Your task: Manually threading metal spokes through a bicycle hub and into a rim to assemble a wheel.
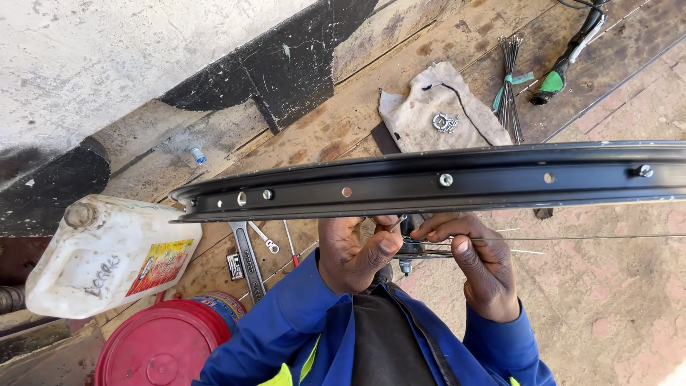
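Keep your left hand (351, 251) pinching the spoke (397, 223) at the hub (413, 248) (rim (429, 180) above); right hand (480, 263) fingertips grip the hub w/ a light curl.

Hub (413, 249) between both hands, behind rim (429, 182).

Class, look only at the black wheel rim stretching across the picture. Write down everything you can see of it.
The black wheel rim looks like painted metal, seen edge-on from inside its channel, running almost level across the frame. Spoke holes dot the channel; several hold silvery nipples. Thin spokes run from the hub just beneath it. The left hand and right hand work at that hub under the rim. Whether either hand touches the rim itself cannot be told.
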